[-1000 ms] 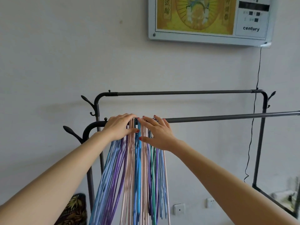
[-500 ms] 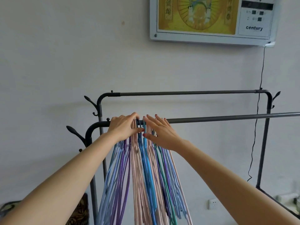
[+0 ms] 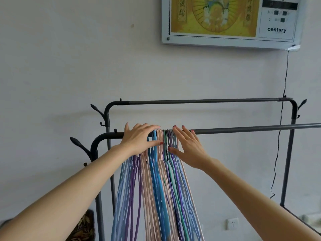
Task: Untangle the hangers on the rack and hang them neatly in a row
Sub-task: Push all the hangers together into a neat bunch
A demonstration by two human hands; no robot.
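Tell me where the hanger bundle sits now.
The hangers hang bunched at the left end of the near rail, between the left hand and right hand.

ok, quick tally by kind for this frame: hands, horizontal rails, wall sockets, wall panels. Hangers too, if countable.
Hands: 2 (left hand, right hand)
Horizontal rails: 2 (front rail, back rail)
Wall sockets: 1 (wall socket)
Wall panels: 1 (wall panel)
Total: 6
The hangers are packed too tightly on the front rail to count.
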